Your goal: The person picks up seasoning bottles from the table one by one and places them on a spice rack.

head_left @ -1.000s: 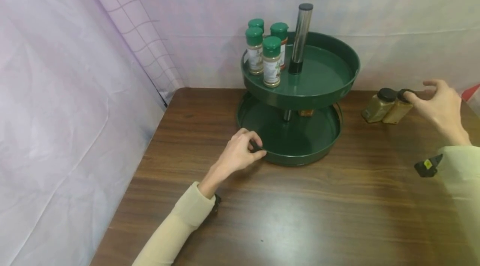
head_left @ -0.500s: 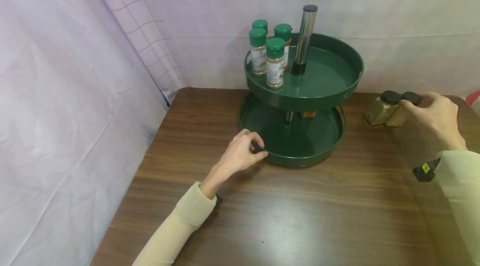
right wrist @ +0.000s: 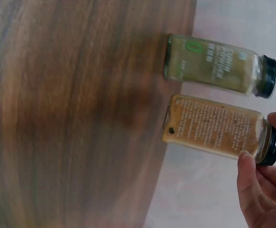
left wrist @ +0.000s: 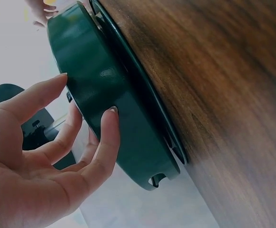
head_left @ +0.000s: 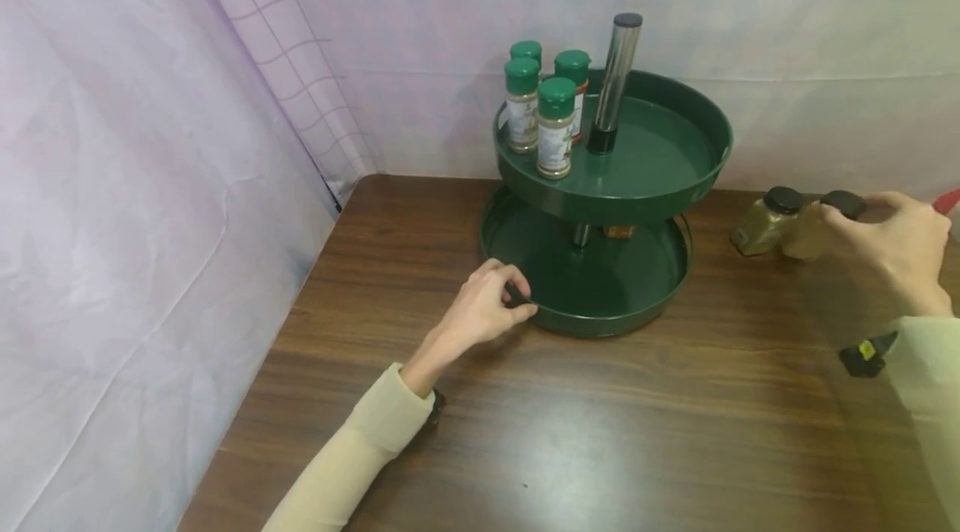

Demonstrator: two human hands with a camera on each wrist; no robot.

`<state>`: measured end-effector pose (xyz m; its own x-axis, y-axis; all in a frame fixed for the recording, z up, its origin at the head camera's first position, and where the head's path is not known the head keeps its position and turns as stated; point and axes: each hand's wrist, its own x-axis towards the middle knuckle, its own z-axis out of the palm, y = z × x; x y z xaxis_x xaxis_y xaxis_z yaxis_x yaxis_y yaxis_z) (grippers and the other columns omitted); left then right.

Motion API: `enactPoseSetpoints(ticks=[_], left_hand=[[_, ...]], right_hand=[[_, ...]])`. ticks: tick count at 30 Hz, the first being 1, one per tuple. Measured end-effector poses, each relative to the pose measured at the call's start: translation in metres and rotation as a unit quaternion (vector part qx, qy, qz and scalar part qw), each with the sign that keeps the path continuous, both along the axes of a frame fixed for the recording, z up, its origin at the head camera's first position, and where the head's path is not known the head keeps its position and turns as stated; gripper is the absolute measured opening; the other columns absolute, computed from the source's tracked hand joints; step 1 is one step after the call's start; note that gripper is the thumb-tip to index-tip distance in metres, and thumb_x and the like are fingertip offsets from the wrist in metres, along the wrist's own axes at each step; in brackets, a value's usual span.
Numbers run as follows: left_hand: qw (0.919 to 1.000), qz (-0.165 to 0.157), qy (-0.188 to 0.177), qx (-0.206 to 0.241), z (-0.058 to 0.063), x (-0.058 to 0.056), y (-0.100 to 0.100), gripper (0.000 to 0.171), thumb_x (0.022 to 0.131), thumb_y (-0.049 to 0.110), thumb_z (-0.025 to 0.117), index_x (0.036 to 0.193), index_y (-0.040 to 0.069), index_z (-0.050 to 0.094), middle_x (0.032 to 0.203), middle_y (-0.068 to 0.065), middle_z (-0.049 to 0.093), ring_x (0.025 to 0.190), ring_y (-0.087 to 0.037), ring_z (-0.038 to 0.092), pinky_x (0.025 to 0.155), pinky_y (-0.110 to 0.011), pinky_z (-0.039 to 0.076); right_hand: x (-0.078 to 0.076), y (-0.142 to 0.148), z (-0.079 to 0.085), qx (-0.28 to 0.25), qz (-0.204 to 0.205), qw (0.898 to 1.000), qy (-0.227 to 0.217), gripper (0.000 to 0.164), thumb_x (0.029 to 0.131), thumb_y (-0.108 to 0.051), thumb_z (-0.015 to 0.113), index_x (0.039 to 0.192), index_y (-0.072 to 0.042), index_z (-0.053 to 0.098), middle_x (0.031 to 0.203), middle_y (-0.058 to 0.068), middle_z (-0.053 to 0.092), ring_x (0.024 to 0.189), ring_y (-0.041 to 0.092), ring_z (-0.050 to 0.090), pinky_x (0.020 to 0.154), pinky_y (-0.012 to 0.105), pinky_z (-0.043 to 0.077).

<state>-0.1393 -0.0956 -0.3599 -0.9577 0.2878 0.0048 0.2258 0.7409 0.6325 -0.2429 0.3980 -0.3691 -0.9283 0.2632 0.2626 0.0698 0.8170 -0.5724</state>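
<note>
In the head view my left hand [head_left: 483,298] pinches the front-left rim of the lower tray [head_left: 600,323] of a two-tier dark green spice rack. The left wrist view has its fingertips on that tray's green wall [left wrist: 138,128]. At the right, my right hand [head_left: 903,248] holds a spice jar [right wrist: 214,126] of orange-brown powder by its neck, just below the black lid. A second jar [right wrist: 211,64], with greenish powder and a black lid, stands beside it, a narrow gap between them. Whether the held jar touches the table is unclear.
Several green-capped shakers [head_left: 555,136] stand on the left side of the upper tray [head_left: 611,207], around a metal post [head_left: 618,73]. An orange-brown container [head_left: 618,232] sits at the back of the lower tray. White cloth [head_left: 435,115] hangs behind the wooden table [head_left: 570,432].
My right hand has moved slightly right with the orange-brown spice jar, opening a gap to the greenish one. My left hand keeps its place on the rim. The head view has shifted a little.
</note>
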Motion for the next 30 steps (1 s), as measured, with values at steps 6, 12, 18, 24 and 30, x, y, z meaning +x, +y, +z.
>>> enactPoseSetpoints(ticks=[6, 12, 18, 24, 30], left_hand=[[1.0, -0.002, 0.003, 0.009, -0.001, 0.0, 0.0, 0.018, 0.089, 0.021, 0.078, 0.101, 0.01, 0.069, 0.114, -0.011, 0.057, 0.097, -0.026, 0.061, 0.079, -0.035, 0.053], [0.9999, -0.004, 0.006, 0.01, -0.003, -0.001, -0.001, 0.019, 0.089, 0.02, 0.078, 0.102, 0.009, 0.069, 0.115, -0.011, 0.057, 0.098, -0.027, 0.061, 0.08, -0.034, 0.054], [0.9999, -0.005, 0.009, 0.012, -0.004, -0.002, 0.0, 0.021, 0.088, 0.019, 0.079, 0.102, 0.008, 0.069, 0.114, -0.011, 0.057, 0.097, -0.026, 0.062, 0.08, -0.035, 0.054], [0.9999, -0.002, 0.006, 0.01, -0.002, -0.001, -0.001, 0.021, 0.089, 0.02, 0.079, 0.103, 0.008, 0.069, 0.116, -0.011, 0.057, 0.097, -0.025, 0.061, 0.081, -0.035, 0.054], [0.9999, -0.003, 0.009, 0.009, -0.002, 0.0, 0.0, 0.021, 0.089, 0.019, 0.079, 0.103, 0.008, 0.069, 0.116, -0.012, 0.057, 0.097, -0.026, 0.061, 0.081, -0.035, 0.054]], right_hand=[[0.008, 0.008, 0.02, -0.005, -0.022, 0.998, 0.061, 0.06, 0.096, -0.032, 0.065, 0.131, 0.016, 0.054, 0.089, 0.026, 0.058, 0.061, -0.011, 0.038, 0.059, 0.016, 0.028], [0.013, 0.007, 0.04, -0.019, -0.036, 0.989, 0.14, 0.052, 0.095, -0.029, 0.067, 0.128, 0.011, 0.061, 0.054, -0.033, 0.033, 0.046, -0.019, 0.028, 0.048, 0.003, 0.024], [0.023, -0.007, 0.062, -0.077, -0.005, 0.985, 0.154, 0.044, 0.092, -0.026, 0.071, 0.128, -0.003, 0.062, 0.057, -0.04, 0.04, 0.05, -0.025, 0.039, 0.054, -0.002, 0.033], [0.033, -0.032, 0.079, -0.089, 0.04, 0.991, 0.092, 0.066, 0.095, -0.029, 0.068, 0.142, 0.01, 0.044, 0.057, -0.043, 0.043, 0.046, -0.021, 0.045, 0.043, 0.004, 0.035], [0.03, -0.058, 0.083, -0.045, 0.082, 0.984, 0.15, 0.061, 0.092, -0.028, 0.072, 0.132, 0.014, 0.053, 0.059, -0.048, 0.04, 0.046, -0.025, 0.041, 0.057, -0.002, 0.035]])
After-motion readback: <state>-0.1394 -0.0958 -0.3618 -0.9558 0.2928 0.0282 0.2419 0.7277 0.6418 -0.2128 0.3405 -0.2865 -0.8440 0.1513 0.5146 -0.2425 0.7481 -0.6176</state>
